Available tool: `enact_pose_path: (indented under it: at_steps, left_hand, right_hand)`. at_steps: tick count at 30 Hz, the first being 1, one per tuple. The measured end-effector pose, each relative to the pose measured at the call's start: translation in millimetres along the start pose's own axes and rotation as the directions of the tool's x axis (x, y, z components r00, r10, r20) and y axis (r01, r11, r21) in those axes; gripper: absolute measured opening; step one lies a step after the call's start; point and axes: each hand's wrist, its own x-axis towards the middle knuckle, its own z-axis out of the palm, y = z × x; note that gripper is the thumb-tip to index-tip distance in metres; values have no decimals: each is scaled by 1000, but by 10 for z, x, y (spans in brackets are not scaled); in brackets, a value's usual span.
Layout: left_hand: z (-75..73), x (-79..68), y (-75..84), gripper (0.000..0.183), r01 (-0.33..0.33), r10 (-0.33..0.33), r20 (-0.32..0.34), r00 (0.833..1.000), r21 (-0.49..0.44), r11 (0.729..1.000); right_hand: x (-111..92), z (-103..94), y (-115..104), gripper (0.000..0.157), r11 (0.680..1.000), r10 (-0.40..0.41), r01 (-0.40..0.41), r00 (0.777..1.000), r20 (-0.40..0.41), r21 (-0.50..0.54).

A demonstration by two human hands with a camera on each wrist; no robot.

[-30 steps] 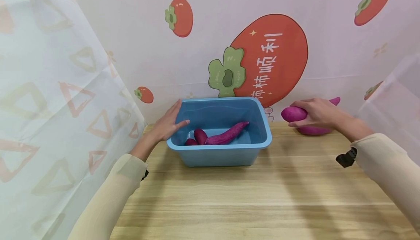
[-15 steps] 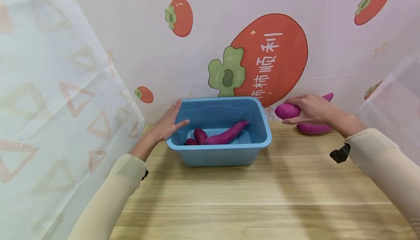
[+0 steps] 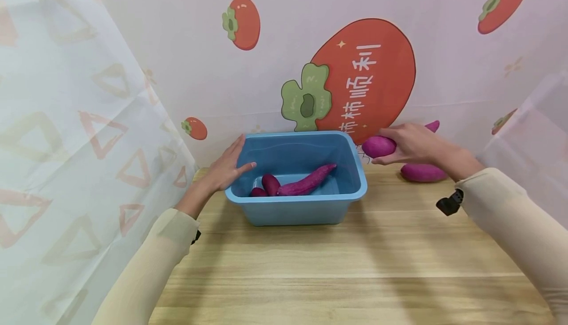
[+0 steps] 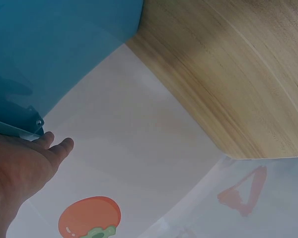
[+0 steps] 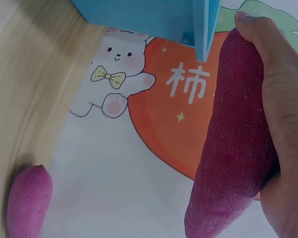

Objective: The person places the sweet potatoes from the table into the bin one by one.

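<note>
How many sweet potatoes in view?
5. In the tub: a long one, a short one, a partly hidden one. A held one in the right grip; a loose one on the table. The tub may hide more.

Table (image 3: 284, 270): light wood-grain top, lengthwise streaks, soft-edged shadows. Back wall (image 3: 168, 39): pale sheet, faintly pinkish, horizontal creases. Printed on it: one large orange-red persimmon (image 3: 390, 73) with green calyx and white characters (image 3: 358, 86) set sideways; smaller persimmons (image 3: 248, 23) around it. Right wrist view adds a printed white animal (image 5: 116, 74), yellow bow. Left side: creased whitish sheet (image 3: 57, 177), faded red and beige triangles. Right side: pale sheet (image 3: 528, 142). Light diffuse.
</note>
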Motion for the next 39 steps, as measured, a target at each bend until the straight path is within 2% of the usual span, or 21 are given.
enact_pose_path:
  at_steps: [12,25,28,34,39]
  left_hand:
    - [-8,1,10,97,-2,2,-2,1000,1,1000]
    - [-2,7,5,97,-2,2,1,1000,9,1000]
    - [-1,7,5,97,-2,2,1,1000,9,1000]
    - [4,1,-1,97,0,0,-4,1000,7,1000]
    - [7,-3,-1,97,0,0,-7,1000,2,1000]
  right_hand:
    - [128,-4,-84,70,999,-43,43,999,-23,10]
    - [266,-8,-153,83,995,-94,95,995,-30,42]
    - [286,-8,-172,81,993,-110,111,993,-36,34]
    - [333,-22,-235,73,996,-86,87,996,-7,26]
    - [379,-27,-278,77,998,-62,62,998,28,22]
